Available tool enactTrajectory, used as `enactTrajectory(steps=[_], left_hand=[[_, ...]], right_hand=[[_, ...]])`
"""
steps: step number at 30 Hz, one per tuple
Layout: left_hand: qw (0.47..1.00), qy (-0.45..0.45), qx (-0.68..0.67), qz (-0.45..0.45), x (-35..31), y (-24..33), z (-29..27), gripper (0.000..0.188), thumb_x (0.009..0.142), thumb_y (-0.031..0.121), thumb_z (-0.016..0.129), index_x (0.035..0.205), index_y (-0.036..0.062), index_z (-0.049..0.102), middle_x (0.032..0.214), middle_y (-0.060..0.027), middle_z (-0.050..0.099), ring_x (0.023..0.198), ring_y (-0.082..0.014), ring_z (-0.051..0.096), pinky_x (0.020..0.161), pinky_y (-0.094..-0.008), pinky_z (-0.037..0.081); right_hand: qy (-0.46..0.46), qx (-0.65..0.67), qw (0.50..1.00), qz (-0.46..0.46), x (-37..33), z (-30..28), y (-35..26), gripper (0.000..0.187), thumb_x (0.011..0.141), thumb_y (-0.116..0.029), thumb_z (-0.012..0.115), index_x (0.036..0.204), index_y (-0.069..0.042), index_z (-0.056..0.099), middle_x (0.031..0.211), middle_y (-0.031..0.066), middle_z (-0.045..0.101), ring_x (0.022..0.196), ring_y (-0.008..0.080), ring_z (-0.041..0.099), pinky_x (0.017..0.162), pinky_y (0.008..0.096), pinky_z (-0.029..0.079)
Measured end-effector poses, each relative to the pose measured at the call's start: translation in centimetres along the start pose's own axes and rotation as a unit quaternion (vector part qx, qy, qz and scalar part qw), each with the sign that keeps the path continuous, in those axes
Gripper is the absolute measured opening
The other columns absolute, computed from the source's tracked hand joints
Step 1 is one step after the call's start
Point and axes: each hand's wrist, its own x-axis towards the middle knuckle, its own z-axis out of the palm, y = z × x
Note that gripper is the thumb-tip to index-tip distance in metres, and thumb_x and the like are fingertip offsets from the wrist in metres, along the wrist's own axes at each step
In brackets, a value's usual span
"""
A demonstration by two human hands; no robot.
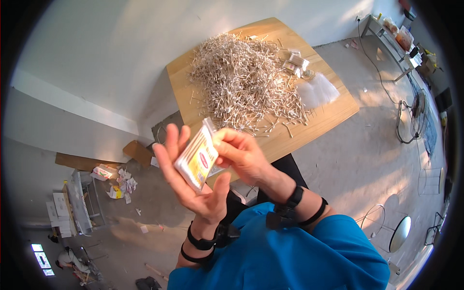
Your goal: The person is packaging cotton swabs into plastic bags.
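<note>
A clear bag of cotton swabs point(197, 162) with a yellow printed label is held up, tilted, in front of the table's near edge. My right hand point(241, 153) pinches its right side between thumb and fingers. Beneath and behind the bag, my left hand point(205, 200) is spread with its palm up, fingers stretched and thumb apart, and the bag lies against it. Beyond my hands, a large heap of loose cotton swabs point(241, 82) covers much of the wooden table point(309, 135). Several filled swab bags point(296, 64) lie right of the heap, beside flat clear plastic bags point(319, 91).
A wall point(106, 53) rises behind the table. At right are a side table point(386, 41) with goods, a standing fan point(418, 108) and a round stool point(400, 234). Cartons point(60, 210) and scraps point(126, 183) lie at left. Another person point(72, 261) bends over far lower left.
</note>
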Motion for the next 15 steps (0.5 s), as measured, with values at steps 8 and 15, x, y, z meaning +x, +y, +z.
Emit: enactTrajectory(steps=[8,15], left_hand=[[0.981,-0.127,0.025,-0.148,2.5,1.4,-3.8,0.053,0.091,0.007,0.066,0.139,-0.0055,0.049,0.131,-0.0186,0.06,0.123,-0.0263,0.056,0.109,-0.0396,0.038],[0.965,-0.176,0.046,-0.191,3.8,2.7,-4.0,0.01,0.088,0.0,0.067,0.098,-0.0011,0.064,0.096,-0.0105,0.068,0.091,-0.0185,0.064,0.092,-0.033,0.048]], right_hand=[[-0.011,-0.535,0.824,-0.187,-1.9,1.3,-8.2,0.013,0.087,-0.009,0.075,0.089,0.001,0.067,0.079,0.0092,0.062,0.067,0.0194,0.063,0.06,0.0329,0.049],[-0.067,-0.564,0.801,-0.19,-2.8,2.8,-9.5,0.01,0.084,-0.006,0.076,0.091,-0.003,0.069,0.083,0.0106,0.059,0.067,0.0253,0.061,0.059,0.0351,0.048]])
